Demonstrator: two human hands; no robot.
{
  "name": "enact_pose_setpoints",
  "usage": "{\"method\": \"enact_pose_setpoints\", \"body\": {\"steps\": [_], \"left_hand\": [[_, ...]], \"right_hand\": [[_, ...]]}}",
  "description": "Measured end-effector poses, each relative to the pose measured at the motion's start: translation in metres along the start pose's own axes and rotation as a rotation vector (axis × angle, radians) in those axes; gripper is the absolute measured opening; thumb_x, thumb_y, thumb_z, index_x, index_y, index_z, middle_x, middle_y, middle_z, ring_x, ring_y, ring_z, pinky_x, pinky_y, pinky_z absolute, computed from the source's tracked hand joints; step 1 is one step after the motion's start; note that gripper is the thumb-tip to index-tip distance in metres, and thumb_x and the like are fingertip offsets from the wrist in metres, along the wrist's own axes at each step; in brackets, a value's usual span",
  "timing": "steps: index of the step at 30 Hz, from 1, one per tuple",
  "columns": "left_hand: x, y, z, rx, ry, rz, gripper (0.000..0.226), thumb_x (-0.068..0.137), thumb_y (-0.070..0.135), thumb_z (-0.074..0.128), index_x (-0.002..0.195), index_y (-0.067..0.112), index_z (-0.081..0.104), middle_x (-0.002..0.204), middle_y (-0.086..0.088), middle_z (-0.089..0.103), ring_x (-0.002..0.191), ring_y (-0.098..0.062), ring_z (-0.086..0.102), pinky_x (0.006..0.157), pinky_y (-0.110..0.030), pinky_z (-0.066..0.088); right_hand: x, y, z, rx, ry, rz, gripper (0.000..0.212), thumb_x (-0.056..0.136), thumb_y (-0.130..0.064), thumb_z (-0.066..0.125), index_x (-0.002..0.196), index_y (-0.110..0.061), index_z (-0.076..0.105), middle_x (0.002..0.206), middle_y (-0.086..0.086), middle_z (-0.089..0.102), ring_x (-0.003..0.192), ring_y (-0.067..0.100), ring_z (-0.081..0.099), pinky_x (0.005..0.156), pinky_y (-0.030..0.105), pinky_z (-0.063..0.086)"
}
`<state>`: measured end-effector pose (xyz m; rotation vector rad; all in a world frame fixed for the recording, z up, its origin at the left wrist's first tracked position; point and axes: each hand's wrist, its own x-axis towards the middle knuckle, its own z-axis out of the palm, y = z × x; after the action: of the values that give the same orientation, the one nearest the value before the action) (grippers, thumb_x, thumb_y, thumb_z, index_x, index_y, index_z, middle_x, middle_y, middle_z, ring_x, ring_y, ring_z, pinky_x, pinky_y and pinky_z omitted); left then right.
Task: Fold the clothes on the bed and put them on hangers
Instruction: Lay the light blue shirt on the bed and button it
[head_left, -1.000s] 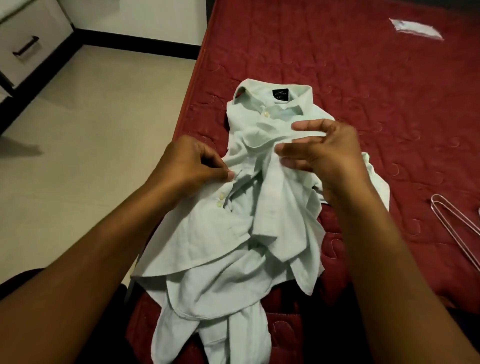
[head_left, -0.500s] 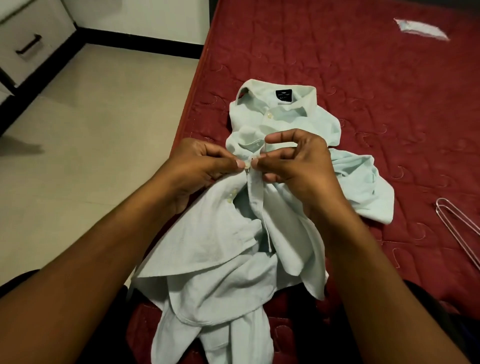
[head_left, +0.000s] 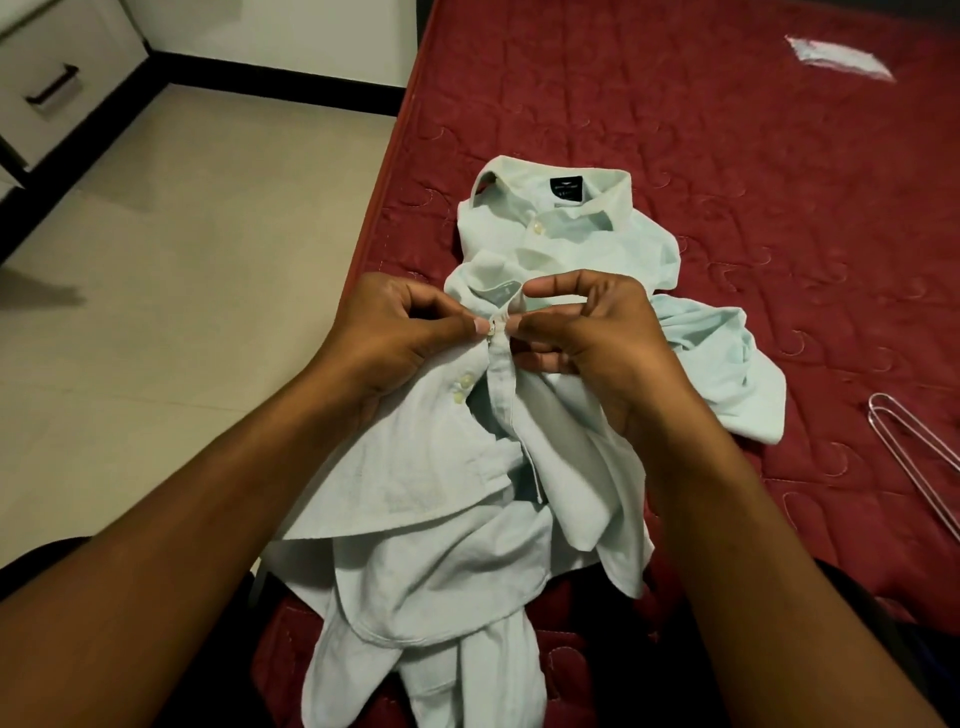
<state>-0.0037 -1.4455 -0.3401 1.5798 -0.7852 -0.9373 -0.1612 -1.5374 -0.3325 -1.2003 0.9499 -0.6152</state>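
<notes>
A pale mint button-up shirt (head_left: 447, 488) lies crumpled on the red quilted mattress (head_left: 675, 130), collar away from me with a dark label inside. My left hand (head_left: 395, 338) pinches the button side of the front placket at mid-chest. My right hand (head_left: 587, 332) pinches the buttonhole side right against it, so thumbs and fingertips meet over one button. Two more buttons show just below my left thumb. The shirt's lower part hangs over the bed's near edge. A thin wire hanger (head_left: 914, 457) lies on the mattress at the right.
The bed's left edge runs down beside a beige tiled floor (head_left: 182, 312). A white drawer unit (head_left: 57, 88) with a dark handle stands at the far left. A small white piece (head_left: 836, 57) of cloth or paper lies at the bed's far right.
My right hand came down from the chest of the shirt to meet my left hand at the placket. Both now pinch the two front edges together at one button.
</notes>
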Motion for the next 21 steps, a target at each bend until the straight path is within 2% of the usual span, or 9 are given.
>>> {"method": "enact_pose_setpoints", "body": {"steps": [3, 6, 10, 13, 17, 19, 21], "left_hand": [[0.001, -0.003, 0.002, 0.027, 0.013, 0.069, 0.014, 0.078, 0.001, 0.082, 0.090, -0.005, 0.077, 0.082, -0.012, 0.076, 0.066, -0.007, 0.068, 0.065, -0.014, 0.054], [0.001, -0.006, 0.004, 0.023, -0.014, 0.102, 0.014, 0.079, 0.001, 0.081, 0.091, -0.005, 0.077, 0.081, -0.008, 0.076, 0.068, -0.006, 0.069, 0.066, -0.014, 0.053], [0.004, -0.011, 0.007, 0.009, -0.036, 0.100, 0.017, 0.078, 0.003, 0.082, 0.092, -0.005, 0.076, 0.084, -0.011, 0.077, 0.073, -0.010, 0.072, 0.069, -0.016, 0.055], [0.009, -0.015, 0.007, -0.010, -0.056, 0.083, 0.018, 0.078, 0.003, 0.081, 0.092, -0.007, 0.075, 0.086, -0.014, 0.076, 0.075, -0.012, 0.071, 0.072, -0.018, 0.057], [0.014, -0.020, 0.011, 0.099, -0.085, 0.071, 0.013, 0.083, 0.002, 0.078, 0.092, -0.006, 0.075, 0.083, -0.011, 0.074, 0.070, -0.004, 0.067, 0.069, -0.016, 0.054], [0.015, -0.021, 0.013, 0.116, -0.090, 0.057, 0.008, 0.085, 0.001, 0.076, 0.092, -0.004, 0.075, 0.080, -0.007, 0.074, 0.069, -0.003, 0.067, 0.068, -0.015, 0.054], [0.015, -0.022, 0.015, 0.054, -0.069, -0.002, 0.008, 0.086, 0.003, 0.075, 0.092, -0.002, 0.077, 0.079, -0.007, 0.076, 0.071, -0.008, 0.070, 0.069, -0.019, 0.057]], "right_hand": [[0.000, -0.002, -0.004, 0.072, -0.024, 0.070, 0.032, 0.087, 0.011, 0.070, 0.116, 0.003, 0.058, 0.090, 0.024, 0.076, 0.071, 0.029, 0.075, 0.067, 0.035, 0.064], [0.001, -0.002, -0.007, 0.091, -0.015, 0.106, 0.039, 0.084, 0.012, 0.072, 0.119, 0.003, 0.057, 0.090, 0.024, 0.076, 0.073, 0.031, 0.075, 0.072, 0.038, 0.065], [0.001, -0.001, -0.006, 0.089, 0.024, 0.080, 0.044, 0.076, 0.016, 0.078, 0.114, 0.002, 0.060, 0.088, 0.024, 0.076, 0.071, 0.028, 0.075, 0.068, 0.036, 0.065], [0.002, 0.005, -0.005, 0.038, 0.067, 0.036, 0.048, 0.071, 0.014, 0.084, 0.110, -0.001, 0.059, 0.091, 0.025, 0.076, 0.079, 0.031, 0.077, 0.073, 0.040, 0.065], [0.006, 0.010, -0.006, 0.014, 0.084, 0.028, 0.047, 0.068, 0.015, 0.085, 0.105, 0.000, 0.060, 0.088, 0.027, 0.075, 0.079, 0.036, 0.076, 0.074, 0.045, 0.064], [0.008, 0.013, -0.007, -0.058, 0.115, 0.000, 0.045, 0.067, 0.013, 0.086, 0.103, -0.002, 0.062, 0.083, 0.024, 0.075, 0.077, 0.038, 0.076, 0.076, 0.052, 0.064], [0.010, 0.019, -0.006, -0.247, 0.171, -0.099, 0.042, 0.066, 0.005, 0.086, 0.099, -0.009, 0.064, 0.075, 0.013, 0.076, 0.070, 0.032, 0.076, 0.074, 0.054, 0.064]]}}
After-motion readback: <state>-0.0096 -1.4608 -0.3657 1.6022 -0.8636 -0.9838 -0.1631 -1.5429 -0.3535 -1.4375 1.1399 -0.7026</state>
